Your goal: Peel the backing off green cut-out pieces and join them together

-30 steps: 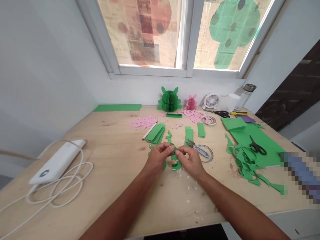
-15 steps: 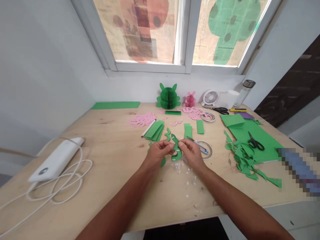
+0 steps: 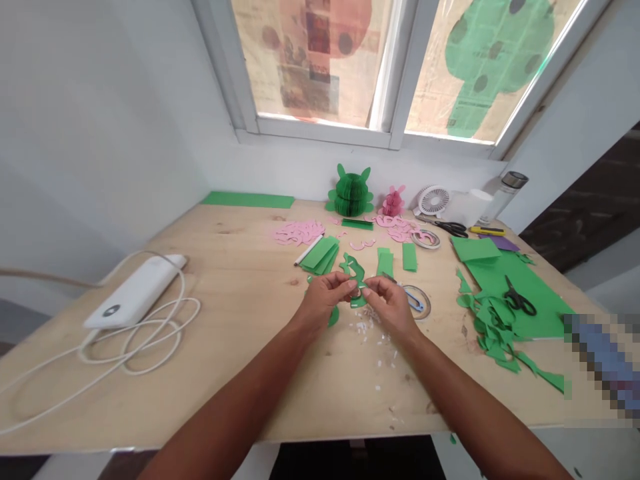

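My left hand is closed in a pinch at the left edge of a curved green paper cutout with small white strips on it. Thumb and fingers of my right hand pinch the same cutout from the right side. The fingers cover part of its lower half. Small white paper scraps lie on the table under the hands. Just beyond my right hand are a blue craft knife and a tape roll. Another green piece shows beneath my left hand.
Folded green strips and pink cutouts lie behind the hands. Green scraps and black scissors are at right. A white power bank with a looped cable sits left. A green paper figure stands by the wall.
The view has shifted, so the tabletop things appear farther right. Both hands still hold the green cutout, and my right fingers have moved lower along it.
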`<action>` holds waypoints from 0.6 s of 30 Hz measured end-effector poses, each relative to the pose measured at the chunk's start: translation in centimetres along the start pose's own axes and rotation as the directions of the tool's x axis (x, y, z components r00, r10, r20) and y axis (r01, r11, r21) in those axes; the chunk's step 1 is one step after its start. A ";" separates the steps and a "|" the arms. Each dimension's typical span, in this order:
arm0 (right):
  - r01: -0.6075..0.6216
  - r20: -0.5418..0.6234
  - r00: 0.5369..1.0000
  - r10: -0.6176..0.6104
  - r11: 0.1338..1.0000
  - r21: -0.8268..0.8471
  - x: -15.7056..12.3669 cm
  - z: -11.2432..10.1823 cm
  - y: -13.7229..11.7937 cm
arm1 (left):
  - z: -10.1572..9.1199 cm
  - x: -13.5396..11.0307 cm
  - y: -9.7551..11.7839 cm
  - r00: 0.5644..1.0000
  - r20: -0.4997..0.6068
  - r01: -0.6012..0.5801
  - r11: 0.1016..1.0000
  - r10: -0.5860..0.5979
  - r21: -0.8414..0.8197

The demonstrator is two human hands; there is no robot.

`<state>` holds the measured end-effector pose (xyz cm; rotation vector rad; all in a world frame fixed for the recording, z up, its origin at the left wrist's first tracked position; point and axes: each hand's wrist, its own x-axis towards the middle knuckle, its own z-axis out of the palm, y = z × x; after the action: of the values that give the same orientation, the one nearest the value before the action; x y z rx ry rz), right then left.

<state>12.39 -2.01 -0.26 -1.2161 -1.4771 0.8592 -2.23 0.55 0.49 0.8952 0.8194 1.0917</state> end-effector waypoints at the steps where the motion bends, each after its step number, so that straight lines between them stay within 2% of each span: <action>1: -0.012 0.026 1.000 0.012 1.000 -0.012 0.0 0.0 0.0 | -0.1 0.1 0.0 1.000 -0.003 -0.018 1.000 0.018 -0.004; 5: 0.025 0.031 0.999 -0.021 0.991 -0.134 0.0 0.0 0.1 | 0.1 0.1 0.1 0.998 -0.027 -0.050 0.998 0.049 -0.041; 8: 0.060 0.013 0.998 -0.059 0.984 -0.168 0.0 -0.1 0.0 | 0.5 -0.2 0.3 0.999 -0.047 -0.017 0.995 0.013 -0.101; 12: 0.023 -0.016 1.000 -0.025 0.991 -0.133 0.0 -0.3 0.0 | 0.9 -0.4 0.4 0.998 -0.027 0.048 0.996 -0.050 -0.074; 15: -0.009 -0.009 1.000 0.008 0.998 -0.068 0.1 -0.3 0.1 | 0.8 -0.4 0.3 0.999 0.000 0.043 0.999 -0.043 -0.001; 18: -0.019 0.004 1.000 0.019 0.999 -0.042 0.1 -0.2 0.3 | 0.7 -0.4 0.2 0.999 -0.001 0.032 0.999 -0.032 0.000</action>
<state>12.64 -1.84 -0.43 -1.2612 -1.4962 0.8483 -1.82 0.11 1.04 0.8793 0.8320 1.0645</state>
